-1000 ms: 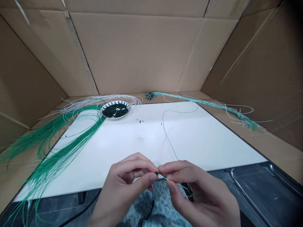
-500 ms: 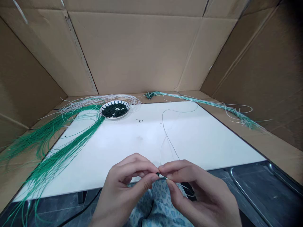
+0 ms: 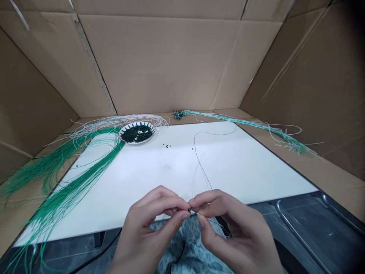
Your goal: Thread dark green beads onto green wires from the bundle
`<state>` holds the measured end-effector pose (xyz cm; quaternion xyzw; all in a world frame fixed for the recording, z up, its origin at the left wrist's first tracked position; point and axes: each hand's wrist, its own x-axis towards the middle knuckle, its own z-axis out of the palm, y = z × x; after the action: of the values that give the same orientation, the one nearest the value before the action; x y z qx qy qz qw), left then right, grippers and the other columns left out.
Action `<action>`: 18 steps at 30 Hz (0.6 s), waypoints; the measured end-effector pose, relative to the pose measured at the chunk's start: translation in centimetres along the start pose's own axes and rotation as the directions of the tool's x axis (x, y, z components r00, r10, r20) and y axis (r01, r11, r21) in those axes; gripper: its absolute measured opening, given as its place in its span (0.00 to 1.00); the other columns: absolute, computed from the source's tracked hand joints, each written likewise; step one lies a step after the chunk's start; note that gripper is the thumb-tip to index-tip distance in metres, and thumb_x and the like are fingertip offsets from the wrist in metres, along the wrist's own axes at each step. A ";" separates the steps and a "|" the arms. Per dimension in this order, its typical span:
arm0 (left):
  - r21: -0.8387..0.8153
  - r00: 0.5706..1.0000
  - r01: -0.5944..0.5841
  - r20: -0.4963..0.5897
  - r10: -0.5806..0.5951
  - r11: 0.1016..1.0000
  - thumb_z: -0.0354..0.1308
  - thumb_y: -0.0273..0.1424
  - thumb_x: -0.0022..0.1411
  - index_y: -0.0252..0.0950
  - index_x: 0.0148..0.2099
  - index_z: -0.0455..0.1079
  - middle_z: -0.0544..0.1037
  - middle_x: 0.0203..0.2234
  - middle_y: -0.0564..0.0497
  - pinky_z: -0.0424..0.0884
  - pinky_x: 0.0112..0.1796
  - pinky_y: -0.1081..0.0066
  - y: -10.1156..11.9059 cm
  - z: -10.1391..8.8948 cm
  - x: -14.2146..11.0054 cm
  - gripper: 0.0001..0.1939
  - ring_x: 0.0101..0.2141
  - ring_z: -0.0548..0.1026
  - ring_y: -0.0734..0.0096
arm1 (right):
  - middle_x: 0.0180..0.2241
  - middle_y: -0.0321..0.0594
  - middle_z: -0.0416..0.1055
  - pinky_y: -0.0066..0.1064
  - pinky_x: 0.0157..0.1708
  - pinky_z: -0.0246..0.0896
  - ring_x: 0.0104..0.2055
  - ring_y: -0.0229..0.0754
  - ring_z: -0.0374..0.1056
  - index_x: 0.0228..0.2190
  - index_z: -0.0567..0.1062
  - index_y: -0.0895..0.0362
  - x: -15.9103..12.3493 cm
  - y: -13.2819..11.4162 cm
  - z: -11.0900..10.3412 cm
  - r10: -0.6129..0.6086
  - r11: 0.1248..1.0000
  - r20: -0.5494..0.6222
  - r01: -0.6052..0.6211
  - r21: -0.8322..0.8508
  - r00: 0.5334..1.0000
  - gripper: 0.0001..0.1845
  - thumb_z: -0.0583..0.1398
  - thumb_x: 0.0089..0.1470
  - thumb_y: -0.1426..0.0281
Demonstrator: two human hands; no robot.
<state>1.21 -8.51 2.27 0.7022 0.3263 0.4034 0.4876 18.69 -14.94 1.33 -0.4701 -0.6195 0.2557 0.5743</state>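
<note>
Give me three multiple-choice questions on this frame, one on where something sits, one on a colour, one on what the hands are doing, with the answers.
1. Where is the plate?
A) In the person's lap
B) At the far edge of the board, left of centre
C) On the cardboard at far right

2. What colour is the strand bunch over the board's left edge?
A) Red
B) Yellow
C) Green

3. What are the left hand and right hand doing?
A) Resting flat on the board
B) Pinching a small dark piece together
C) Lifting the plate

Answers: 1 B, it sits left of centre by the far edge; 2 C, the strands show green; 3 B, both hands' fingertips meet at the piece.
</note>
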 end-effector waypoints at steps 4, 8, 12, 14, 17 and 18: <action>0.047 0.998 -0.058 -0.010 0.058 0.997 0.66 0.23 0.64 0.46 0.37 0.82 0.81 0.31 0.56 0.73 0.34 0.81 0.1 0.1 -0.2 0.10 0.32 0.78 0.74 | 0.40 0.28 0.79 0.20 0.42 0.69 0.40 0.33 0.76 0.33 0.72 0.50 0.1 0.2 0.2 0.026 0.999 -0.009 -0.026 0.022 1.000 0.12 0.61 0.57 0.81; 0.130 0.996 -0.091 0.004 0.091 0.987 0.64 0.21 0.65 0.46 0.41 0.82 0.81 0.32 0.56 0.72 0.34 0.81 -0.1 0.1 -0.4 0.12 0.32 0.79 0.75 | 0.40 0.28 0.78 0.21 0.41 0.69 0.39 0.33 0.76 0.33 0.72 0.49 0.3 0.2 -0.1 0.044 0.999 0.035 -0.044 0.015 0.998 0.13 0.61 0.57 0.81; 0.047 0.999 -0.022 0.030 0.021 0.999 0.66 0.24 0.64 0.45 0.38 0.83 0.81 0.31 0.54 0.73 0.35 0.80 -0.2 -0.1 -0.1 0.10 0.33 0.78 0.73 | 0.38 0.30 0.79 0.21 0.40 0.69 0.39 0.34 0.75 0.32 0.74 0.50 0.4 0.3 -0.3 0.104 0.989 0.054 -0.109 0.100 0.993 0.11 0.63 0.59 0.79; -0.094 0.995 0.080 0.059 -0.075 0.992 0.68 0.27 0.63 0.44 0.36 0.84 0.80 0.30 0.53 0.73 0.34 0.79 -0.3 -0.1 0.2 0.06 0.32 0.77 0.73 | 0.37 0.31 0.79 0.21 0.39 0.69 0.38 0.34 0.75 0.32 0.77 0.50 0.4 0.5 -0.5 0.124 0.975 0.063 -0.133 0.180 0.990 0.10 0.64 0.60 0.78; -0.357 0.963 0.259 0.165 -0.213 0.897 0.72 0.32 0.61 0.42 0.33 0.86 0.79 0.30 0.52 0.74 0.30 0.79 -0.7 -0.1 0.7 0.03 0.27 0.76 0.76 | 0.37 0.34 0.80 0.22 0.39 0.71 0.38 0.35 0.76 0.31 0.80 0.51 0.6 0.9 -0.8 0.124 0.952 0.114 -0.151 0.266 0.986 0.09 0.66 0.61 0.76; -0.419 0.952 0.296 0.207 -0.228 0.858 0.72 0.34 0.60 0.42 0.33 0.86 0.78 0.30 0.52 0.74 0.29 0.79 -0.9 -0.1 0.8 0.04 0.26 0.75 0.77 | 0.37 0.34 0.81 0.22 0.39 0.71 0.38 0.35 0.76 0.31 0.81 0.51 0.6 0.9 -0.9 0.125 0.949 0.130 -0.157 0.275 0.984 0.08 0.66 0.60 0.76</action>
<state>1.46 -7.47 1.63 0.5492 0.2805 0.3430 0.7086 19.84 -14.17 1.01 -0.4109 -0.5723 0.4080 0.5807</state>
